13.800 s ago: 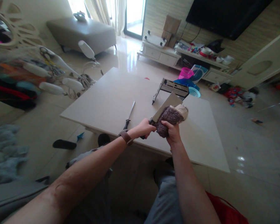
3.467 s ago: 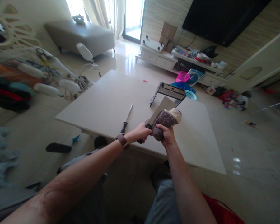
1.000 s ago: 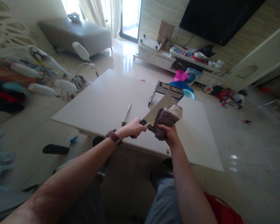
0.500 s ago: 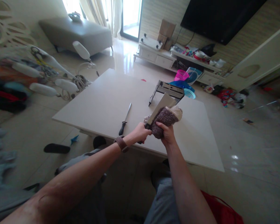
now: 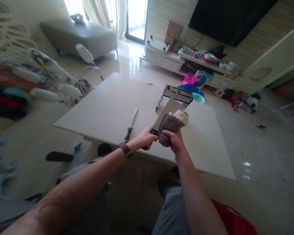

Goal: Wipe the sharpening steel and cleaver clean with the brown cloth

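My left hand (image 5: 147,138) is closed round the black handle of a broad-bladed knife (image 5: 167,110), its blade slanting up and away to the right. In my right hand (image 5: 174,139) is a bunched brown-and-cream cloth (image 5: 171,125), lying against the blade's right side. The cloth hides part of the blade. Both hands are above the near edge of the white table (image 5: 93,104). A honing steel (image 5: 131,125) with a black handle lies on the table, left of the knife. Behind the blade stands a dark metal knife-rack-like frame (image 5: 177,92) on legs.
Beyond the table's far right corner are a pink basket (image 5: 189,78) and a light blue basket (image 5: 198,98). A chandelier-like fixture (image 5: 71,86) with white shades is at the left. A low cabinet (image 5: 161,58) runs along the back wall, below a television (image 5: 230,19).
The cloth has shifted slightly left and down along the blade with my right hand. My left hand and the knife have moved a little left.
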`<action>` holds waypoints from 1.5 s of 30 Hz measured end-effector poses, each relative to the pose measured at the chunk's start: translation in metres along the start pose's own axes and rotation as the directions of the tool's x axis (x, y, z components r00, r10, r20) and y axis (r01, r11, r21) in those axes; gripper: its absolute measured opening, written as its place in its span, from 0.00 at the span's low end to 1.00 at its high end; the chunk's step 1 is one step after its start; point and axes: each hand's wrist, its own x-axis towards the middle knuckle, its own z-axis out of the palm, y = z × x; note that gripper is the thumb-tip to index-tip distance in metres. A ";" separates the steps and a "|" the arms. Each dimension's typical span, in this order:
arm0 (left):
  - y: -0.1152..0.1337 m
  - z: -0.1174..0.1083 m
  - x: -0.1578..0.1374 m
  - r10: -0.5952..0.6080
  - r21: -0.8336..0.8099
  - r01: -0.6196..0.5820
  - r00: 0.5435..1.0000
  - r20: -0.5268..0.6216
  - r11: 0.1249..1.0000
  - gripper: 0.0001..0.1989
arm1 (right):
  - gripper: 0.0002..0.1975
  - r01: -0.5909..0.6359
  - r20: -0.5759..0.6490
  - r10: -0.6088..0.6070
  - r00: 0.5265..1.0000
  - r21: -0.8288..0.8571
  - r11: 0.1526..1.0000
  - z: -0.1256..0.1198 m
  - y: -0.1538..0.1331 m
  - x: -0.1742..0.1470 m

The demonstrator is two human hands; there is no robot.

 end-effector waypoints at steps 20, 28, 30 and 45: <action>0.001 -0.011 -0.010 -0.015 0.030 0.013 0.999 0.045 0.999 0.13 | 0.18 -0.041 0.016 0.038 0.999 0.226 0.973 0.008 -0.003 -0.004; -0.003 -0.012 -0.004 -0.015 0.084 0.012 0.999 0.038 0.996 0.10 | 0.21 -0.048 -0.040 0.056 0.998 0.190 0.981 0.010 0.002 0.000; -0.003 -0.015 -0.004 -0.036 0.104 0.031 0.998 0.047 0.994 0.11 | 0.21 -0.053 -0.067 0.067 0.996 0.193 0.980 0.010 0.003 -0.001; 0.006 -0.049 -0.020 -0.142 0.367 0.043 0.958 0.248 0.929 0.11 | 0.21 0.068 -0.293 0.013 0.956 0.265 0.962 -0.033 -0.013 0.015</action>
